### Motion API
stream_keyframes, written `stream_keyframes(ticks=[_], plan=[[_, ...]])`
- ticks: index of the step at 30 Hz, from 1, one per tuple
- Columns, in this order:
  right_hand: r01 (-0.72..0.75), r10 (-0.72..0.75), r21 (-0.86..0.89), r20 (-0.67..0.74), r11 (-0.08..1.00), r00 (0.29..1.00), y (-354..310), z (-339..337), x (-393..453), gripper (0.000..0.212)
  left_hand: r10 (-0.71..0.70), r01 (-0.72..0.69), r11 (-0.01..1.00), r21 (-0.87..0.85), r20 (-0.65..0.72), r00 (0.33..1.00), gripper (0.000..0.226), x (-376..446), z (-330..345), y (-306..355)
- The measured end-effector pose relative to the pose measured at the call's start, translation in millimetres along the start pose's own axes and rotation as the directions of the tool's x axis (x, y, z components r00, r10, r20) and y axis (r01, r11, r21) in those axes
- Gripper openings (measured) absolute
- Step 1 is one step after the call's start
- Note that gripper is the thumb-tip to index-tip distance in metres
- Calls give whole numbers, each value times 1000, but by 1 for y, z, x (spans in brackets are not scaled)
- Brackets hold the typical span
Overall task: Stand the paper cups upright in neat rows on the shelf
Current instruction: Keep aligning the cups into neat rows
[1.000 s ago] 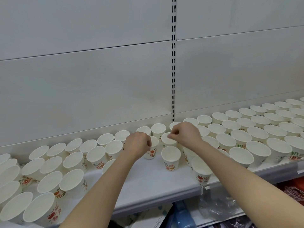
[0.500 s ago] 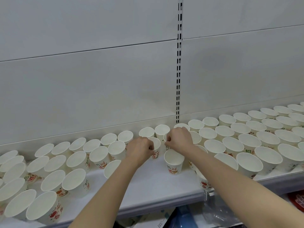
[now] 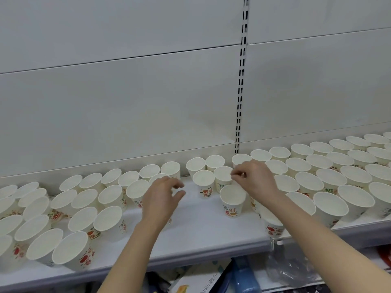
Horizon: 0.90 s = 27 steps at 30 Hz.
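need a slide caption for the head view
Right hand pinches a paper cup rim while left hand hovers open over the shelf.

I see cups (image 3: pixel 88 199) in rows left & right of the shelf (image 3: pixel 190 233) gap. One cup (image 3: pixel 232 200) stands in front, mid-gap.

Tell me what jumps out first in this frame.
Dozens of upright white paper cups with red printed designs crowd the pale grey metal shelf, leaving a bare gap at centre. Above that gap, the right hand pinches a cup's rim, while the left hand hovers empty, fingers loosely spread.
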State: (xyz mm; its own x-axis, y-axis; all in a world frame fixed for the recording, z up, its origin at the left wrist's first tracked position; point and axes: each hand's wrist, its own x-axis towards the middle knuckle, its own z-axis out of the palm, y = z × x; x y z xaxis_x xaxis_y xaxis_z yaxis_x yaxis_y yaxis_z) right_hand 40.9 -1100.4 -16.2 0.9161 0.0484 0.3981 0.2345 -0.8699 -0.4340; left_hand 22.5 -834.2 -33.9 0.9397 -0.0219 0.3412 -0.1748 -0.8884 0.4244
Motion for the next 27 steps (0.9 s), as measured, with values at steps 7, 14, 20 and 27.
stream_keyframes(ticks=[7, 14, 20, 27], plan=[[91, -82, -53, 155, 994, 985, -6, -13, -47, 17, -97, 98, 990, 104, -16, 995, 29, -50, -18, -42], [172, -140, -191, 168, 966, 976, -11, 14, -47, 17, -132, 131, 983, 129, -5, 991, 11, -49, -8, -31], [190, -185, -184, 46, 964, 982, 8, 9, -54, 16, 48, -49, 999, 18, 69, 996, 9, -57, 2, -1], [244, -236, -197, 63, 950, 970, 13, 9, -56, 20, 159, -159, 987, -16, 143, 977, 12, -36, 33, 42]])
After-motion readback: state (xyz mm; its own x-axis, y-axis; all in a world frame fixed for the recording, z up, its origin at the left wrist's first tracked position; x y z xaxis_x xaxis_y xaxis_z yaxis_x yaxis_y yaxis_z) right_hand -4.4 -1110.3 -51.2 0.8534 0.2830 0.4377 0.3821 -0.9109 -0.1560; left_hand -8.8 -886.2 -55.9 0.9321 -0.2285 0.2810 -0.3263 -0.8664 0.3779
